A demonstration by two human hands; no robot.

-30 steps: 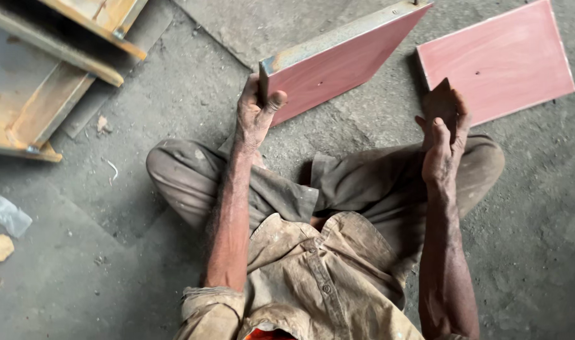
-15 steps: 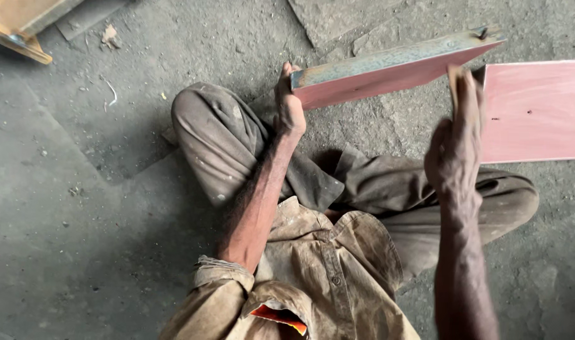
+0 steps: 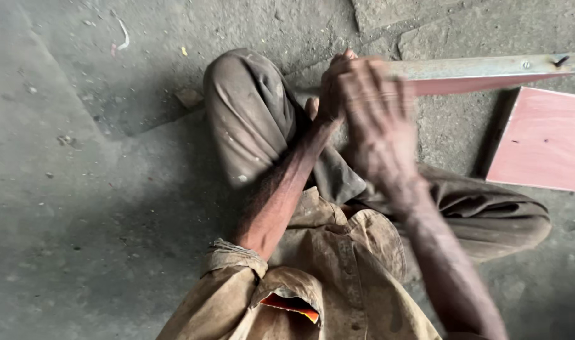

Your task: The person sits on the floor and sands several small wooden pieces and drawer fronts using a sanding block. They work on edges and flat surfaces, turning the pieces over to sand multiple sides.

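1. The left hand (image 3: 332, 85) is clamped around the near end of a red-faced board (image 3: 482, 72), fingers curled over its pale top edge, thumb side toward the knee
2. The right hand (image 3: 378, 129) is blurred in front of it, fingers spread; I cannot tell whether it touches the board or only passes close to it
3. The board is held up on edge above the crossed legs, running out to the right, its grey edge uppermost with a screw head (image 3: 525, 64) and a dark nail or screw tip (image 3: 559, 61) near the far corner
4. To do this well, I'd judge the free hand should take the board further along so the long piece does not sag or twist, keeping fingers away from that fastener
5. Count: two red boards, one held, one second board (image 3: 542, 148) lying flat on the concrete floor (image 3: 79, 208) just right of the knee; two hands; two fasteners visible
6. Small chips and scraps (image 3: 188, 96) lie scattered on the floor
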